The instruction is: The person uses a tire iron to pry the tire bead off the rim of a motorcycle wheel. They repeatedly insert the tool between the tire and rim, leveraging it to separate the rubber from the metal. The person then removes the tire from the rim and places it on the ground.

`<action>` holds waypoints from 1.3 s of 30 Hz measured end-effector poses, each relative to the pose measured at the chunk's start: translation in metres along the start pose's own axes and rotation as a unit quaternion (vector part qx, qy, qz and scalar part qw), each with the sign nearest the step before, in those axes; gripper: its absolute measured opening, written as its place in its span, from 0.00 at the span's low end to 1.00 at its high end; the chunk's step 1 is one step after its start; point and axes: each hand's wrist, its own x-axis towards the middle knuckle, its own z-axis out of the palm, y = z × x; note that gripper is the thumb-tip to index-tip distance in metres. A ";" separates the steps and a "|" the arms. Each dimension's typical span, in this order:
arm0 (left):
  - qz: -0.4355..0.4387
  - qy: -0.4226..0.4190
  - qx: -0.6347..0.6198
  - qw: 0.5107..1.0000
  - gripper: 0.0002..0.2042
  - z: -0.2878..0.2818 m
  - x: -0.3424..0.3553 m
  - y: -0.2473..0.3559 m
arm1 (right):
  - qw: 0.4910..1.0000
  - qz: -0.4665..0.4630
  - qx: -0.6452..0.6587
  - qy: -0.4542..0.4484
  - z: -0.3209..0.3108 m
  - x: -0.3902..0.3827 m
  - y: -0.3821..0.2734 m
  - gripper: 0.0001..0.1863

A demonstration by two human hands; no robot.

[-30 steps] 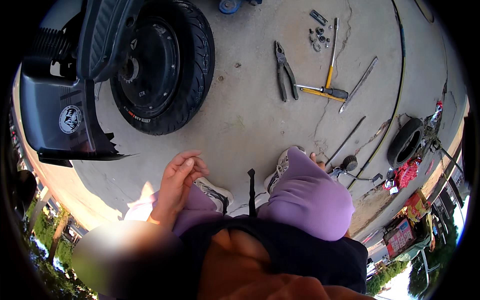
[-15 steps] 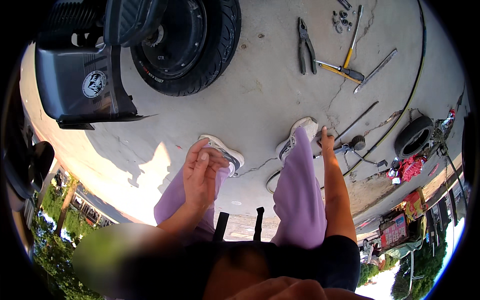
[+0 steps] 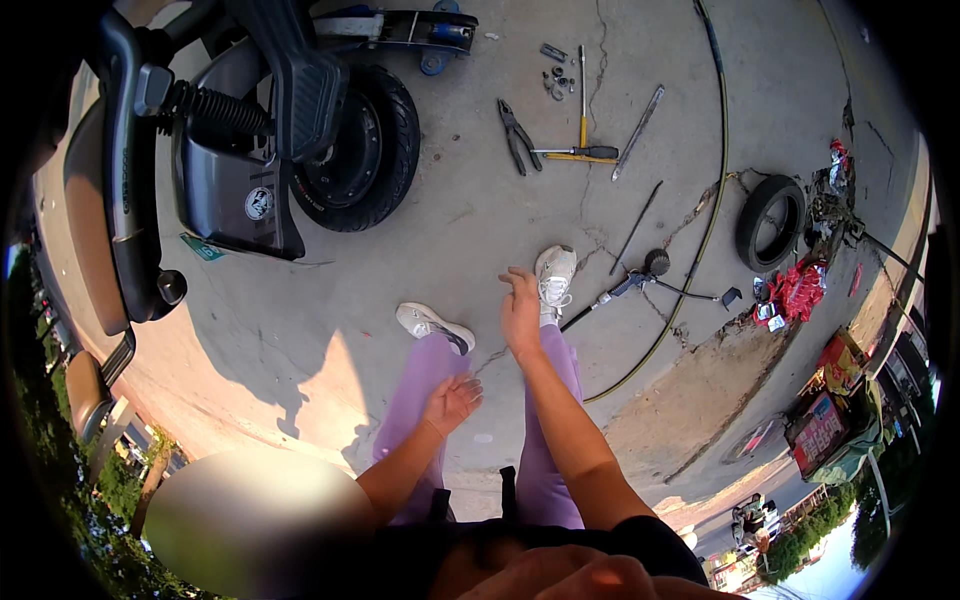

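My left hand [image 3: 455, 402] hangs in front of my left shin, fingers stretched and apart, with nothing in it. My right hand [image 3: 520, 305] is over the inner side of my right shoe [image 3: 555, 278]. Its fingers are loosely bent and apart, and no object shows in them. Just right of that shoe, an air inflator gun [image 3: 628, 285] with a round gauge lies on the ground, its hose passing behind my leg. A thin metal bar [image 3: 636, 228] lies beyond it. At the upper left stands a dark scooter [image 3: 225, 185] with its black-tyred wheel [image 3: 355, 150].
Pliers [image 3: 518, 137], a screwdriver [image 3: 585, 151], a flat tyre lever [image 3: 638, 133] and several small nuts [image 3: 556, 84] lie on the concrete ahead. A floor jack [image 3: 395, 30] is beside the scooter. To the right are a long hose [image 3: 716, 170], a loose tyre [image 3: 770, 223] and red litter [image 3: 797, 292].
My right hand has left the inflator gun's side and moved left across my shoe. My left hand has dropped back toward my knee. The view has shifted, showing more of the scooter.
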 end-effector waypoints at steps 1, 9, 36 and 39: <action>0.025 0.005 -0.001 1.000 0.21 0.007 -0.018 0.010 | 0.999 0.021 0.036 0.010 -0.015 -0.016 -0.010 0.16; 0.264 0.241 0.106 0.928 0.17 -0.001 -0.176 0.096 | 0.880 0.422 0.203 0.079 -0.172 -0.133 0.075 0.10; 0.174 0.317 0.579 0.731 0.10 0.308 -0.334 -0.018 | 0.872 0.456 0.175 -0.012 -0.531 -0.258 -0.010 0.16; 0.116 0.271 0.633 0.716 0.09 0.292 -0.315 0.010 | 0.884 0.428 0.190 0.004 -0.554 -0.185 -0.019 0.16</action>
